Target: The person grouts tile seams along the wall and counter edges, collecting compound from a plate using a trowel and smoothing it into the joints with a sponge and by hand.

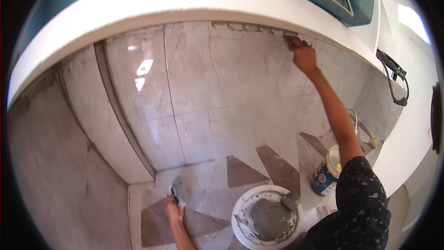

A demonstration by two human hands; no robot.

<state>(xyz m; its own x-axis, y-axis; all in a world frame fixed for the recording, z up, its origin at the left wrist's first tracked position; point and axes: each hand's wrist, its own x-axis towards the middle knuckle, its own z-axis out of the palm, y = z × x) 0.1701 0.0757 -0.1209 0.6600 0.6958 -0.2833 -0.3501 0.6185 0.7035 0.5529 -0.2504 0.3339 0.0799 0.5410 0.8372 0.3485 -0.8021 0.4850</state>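
Grasping flat dark tool (290,39) (right hand (305,57)) and dark-handled tool (175,197) (left hand (174,210)), with blue-labelled, print-bearing white plastic bucket (324,177) at right.

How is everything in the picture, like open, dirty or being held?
White tub: open, smeared, gray paste inside
Blue-and-white bucket: upright, open
Tiled wall: dark streaks near its top
Right hand: closed around a scraper, at the wall's top edge
Left hand: closed on a small tool, hard to make out
Black cable: hanging in a loop
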